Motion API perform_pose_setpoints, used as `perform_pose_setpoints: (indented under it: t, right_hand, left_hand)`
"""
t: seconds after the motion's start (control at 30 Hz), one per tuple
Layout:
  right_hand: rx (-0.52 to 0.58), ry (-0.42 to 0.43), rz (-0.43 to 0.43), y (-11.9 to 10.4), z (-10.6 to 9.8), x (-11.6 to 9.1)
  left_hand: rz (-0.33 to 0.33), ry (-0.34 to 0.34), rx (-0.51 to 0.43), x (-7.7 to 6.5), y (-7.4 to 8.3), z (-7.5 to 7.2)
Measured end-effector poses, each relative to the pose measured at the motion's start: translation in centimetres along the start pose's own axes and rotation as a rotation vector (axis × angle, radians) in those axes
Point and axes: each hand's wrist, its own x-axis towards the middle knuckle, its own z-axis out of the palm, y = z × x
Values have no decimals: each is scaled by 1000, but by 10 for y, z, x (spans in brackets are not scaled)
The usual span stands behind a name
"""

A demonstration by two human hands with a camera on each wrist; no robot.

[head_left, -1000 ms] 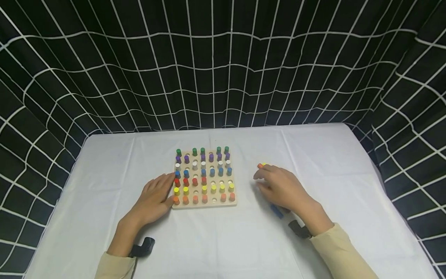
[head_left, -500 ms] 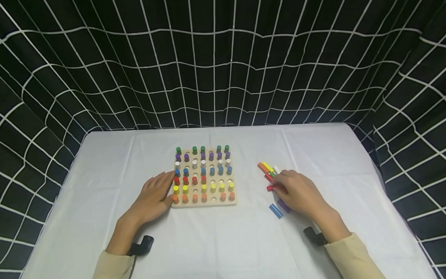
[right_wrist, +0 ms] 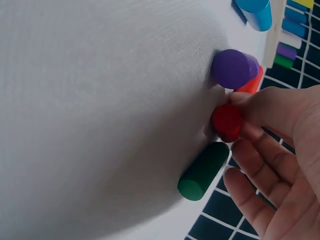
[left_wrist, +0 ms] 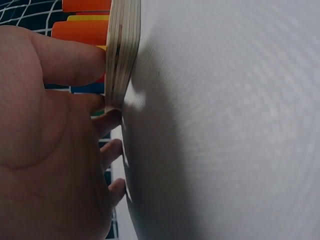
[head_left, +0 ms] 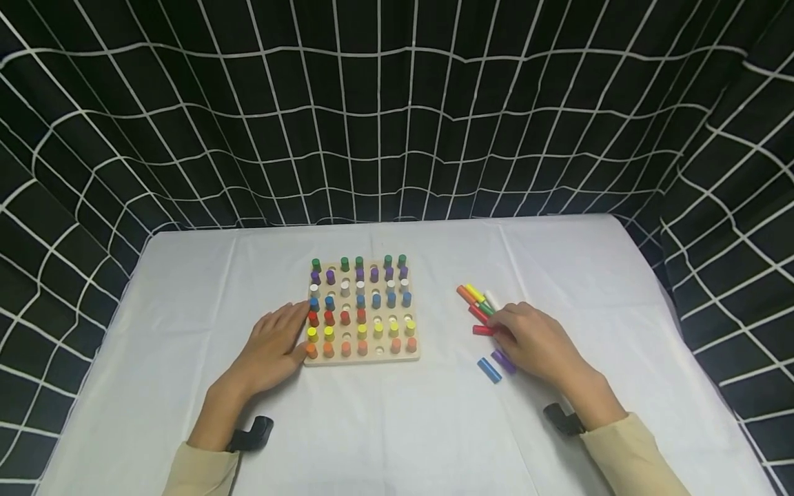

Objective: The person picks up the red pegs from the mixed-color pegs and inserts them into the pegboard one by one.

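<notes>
My left hand (head_left: 273,351) rests at the left side of a square wooden pegboard (head_left: 378,363), its thumb touching the board's edge in the left wrist view. Upright pegs stand on the board in rows of green, purple, white, blue, red, yellow and orange; some holes show bare. To the right of the board, my right hand (head_left: 536,344) is low over a loose group of pegs. In the right wrist view its thumb and index finger pinch a red peg (right_wrist: 227,122). A green peg (right_wrist: 202,172) and a purple peg (right_wrist: 232,69) lie on either side of it.
Loose orange (head_left: 466,295), yellow (head_left: 475,293) and white (head_left: 492,301) pegs lie beyond the right hand, with another red peg (head_left: 483,331) by its fingertips. Nearer is a blue peg (head_left: 489,370). White cloth (head_left: 384,434) covers the table; a black gridded curtain (head_left: 397,138) hangs behind.
My right hand has drawn back to the right from above the loose pegs, uncovering several of them, and its fingers have come down among them. The left hand stays at the board.
</notes>
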Motion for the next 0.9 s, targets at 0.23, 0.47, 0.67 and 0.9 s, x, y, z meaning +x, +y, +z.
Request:
perform_pose_setpoints:
  t: [0.23, 0.47, 0.67, 0.9]
  right_hand:
    - [-2, -11, 15, 2, -1, -2]
    - [-7, -25, -14, 1, -9, 0]
    - [3, 14, -44, -2, -15, 1]
    - [4, 41, -92, -9, -17, 10]
  left_hand:
    - [0, -11, 5, 2, 1, 1]
    - [-15, -15, -5, 1, 4, 2]
    - [-19, -18, -7, 0, 2, 3]
    - [-10, -17, 2, 1, -3, 3]
